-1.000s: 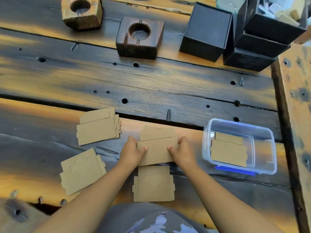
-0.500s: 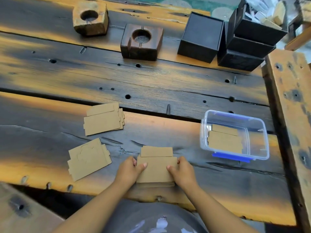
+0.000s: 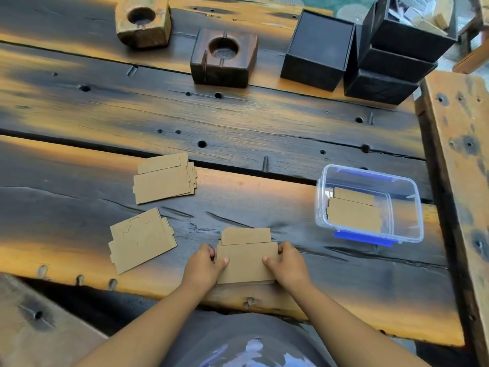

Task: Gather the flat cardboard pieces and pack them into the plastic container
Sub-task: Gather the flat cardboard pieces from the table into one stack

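Note:
A stack of flat brown cardboard pieces [image 3: 246, 256] lies near the table's front edge. My left hand [image 3: 203, 263] grips its left side and my right hand [image 3: 287, 263] grips its right side, thumbs on top. Two more cardboard stacks lie to the left: one [image 3: 162, 178] farther back, one [image 3: 140, 238] nearer and tilted. The clear plastic container [image 3: 415, 207] with a blue clip stands to the right, open, with cardboard pieces [image 3: 353, 211] flat inside.
The wooden table [image 3: 238, 115] has plank gaps and holes. Two wooden blocks with round hollows [image 3: 144, 19] [image 3: 223, 58] and black boxes [image 3: 317, 50] [image 3: 397, 62] stand at the back. A raised wooden beam [image 3: 460, 168] runs along the right.
Both hands slid the held cardboard toward me onto the piece that lay nearest the front edge, making one stack. The camera view also shifted.

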`<action>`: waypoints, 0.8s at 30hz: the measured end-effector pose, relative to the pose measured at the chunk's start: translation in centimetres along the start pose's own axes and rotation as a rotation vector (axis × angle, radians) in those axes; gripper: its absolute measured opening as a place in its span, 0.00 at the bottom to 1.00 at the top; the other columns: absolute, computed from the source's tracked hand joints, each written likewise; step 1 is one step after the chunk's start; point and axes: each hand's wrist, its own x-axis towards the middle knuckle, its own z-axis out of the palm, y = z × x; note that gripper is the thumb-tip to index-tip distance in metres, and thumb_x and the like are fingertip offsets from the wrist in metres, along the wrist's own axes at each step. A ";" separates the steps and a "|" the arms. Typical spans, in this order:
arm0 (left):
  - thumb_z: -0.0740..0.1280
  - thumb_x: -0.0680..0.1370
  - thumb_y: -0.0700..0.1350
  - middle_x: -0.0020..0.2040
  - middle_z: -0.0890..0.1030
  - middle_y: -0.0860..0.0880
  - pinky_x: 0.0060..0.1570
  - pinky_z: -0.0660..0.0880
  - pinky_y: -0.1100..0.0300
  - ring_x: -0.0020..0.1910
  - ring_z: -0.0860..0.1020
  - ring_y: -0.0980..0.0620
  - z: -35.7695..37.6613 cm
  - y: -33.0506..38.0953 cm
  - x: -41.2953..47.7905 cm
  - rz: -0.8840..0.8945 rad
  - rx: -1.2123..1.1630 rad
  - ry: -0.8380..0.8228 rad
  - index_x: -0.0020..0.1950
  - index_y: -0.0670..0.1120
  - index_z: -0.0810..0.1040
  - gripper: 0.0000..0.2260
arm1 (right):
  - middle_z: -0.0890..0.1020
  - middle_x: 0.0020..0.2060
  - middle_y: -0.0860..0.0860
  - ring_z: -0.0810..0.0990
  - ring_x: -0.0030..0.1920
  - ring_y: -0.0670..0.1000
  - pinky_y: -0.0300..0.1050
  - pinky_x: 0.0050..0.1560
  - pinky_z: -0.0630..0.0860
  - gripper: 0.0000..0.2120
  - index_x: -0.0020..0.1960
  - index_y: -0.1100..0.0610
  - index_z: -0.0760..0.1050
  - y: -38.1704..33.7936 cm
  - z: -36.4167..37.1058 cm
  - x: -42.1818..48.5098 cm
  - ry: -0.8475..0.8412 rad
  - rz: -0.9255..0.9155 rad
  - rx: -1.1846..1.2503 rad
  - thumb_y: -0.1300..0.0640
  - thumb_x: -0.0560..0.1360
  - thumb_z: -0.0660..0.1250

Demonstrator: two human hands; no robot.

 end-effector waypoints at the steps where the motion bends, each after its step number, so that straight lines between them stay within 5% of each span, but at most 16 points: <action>1: 0.72 0.73 0.52 0.37 0.73 0.52 0.32 0.64 0.60 0.38 0.73 0.50 0.0 -0.1 -0.1 0.006 -0.010 -0.001 0.45 0.46 0.69 0.14 | 0.79 0.52 0.52 0.77 0.51 0.53 0.45 0.45 0.70 0.17 0.53 0.55 0.71 0.3 0.0 -0.1 -0.004 0.006 0.021 0.46 0.71 0.70; 8: 0.75 0.72 0.48 0.39 0.75 0.52 0.38 0.69 0.62 0.41 0.75 0.53 0.2 -0.1 -0.4 -0.125 -0.177 -0.073 0.55 0.47 0.71 0.17 | 0.80 0.48 0.50 0.78 0.46 0.51 0.45 0.45 0.71 0.12 0.51 0.53 0.71 0.8 0.5 -0.5 -0.061 0.083 0.163 0.49 0.73 0.69; 12: 0.75 0.72 0.47 0.53 0.78 0.45 0.53 0.74 0.53 0.54 0.78 0.45 0.3 0.5 -0.5 -0.201 -0.213 -0.093 0.60 0.44 0.72 0.21 | 0.80 0.46 0.51 0.78 0.46 0.52 0.47 0.47 0.74 0.08 0.45 0.53 0.72 0.5 -0.1 0.3 -0.147 0.082 0.165 0.51 0.73 0.68; 17: 0.74 0.73 0.41 0.41 0.78 0.44 0.40 0.73 0.56 0.41 0.77 0.47 -0.4 1.1 -1.8 -0.259 -0.425 -0.079 0.49 0.41 0.74 0.12 | 0.82 0.55 0.55 0.79 0.56 0.57 0.50 0.56 0.76 0.18 0.59 0.59 0.75 -0.5 -0.8 1.2 -0.234 0.035 0.108 0.49 0.74 0.67; 24: 0.75 0.72 0.41 0.45 0.79 0.46 0.54 0.76 0.45 0.46 0.78 0.46 -4.4 -1.1 -2.4 -0.226 -0.532 0.010 0.50 0.41 0.72 0.14 | 0.80 0.54 0.53 0.78 0.54 0.55 0.50 0.52 0.76 0.17 0.57 0.57 0.73 -5.0 1.0 0.6 -0.233 -0.061 0.081 0.49 0.73 0.66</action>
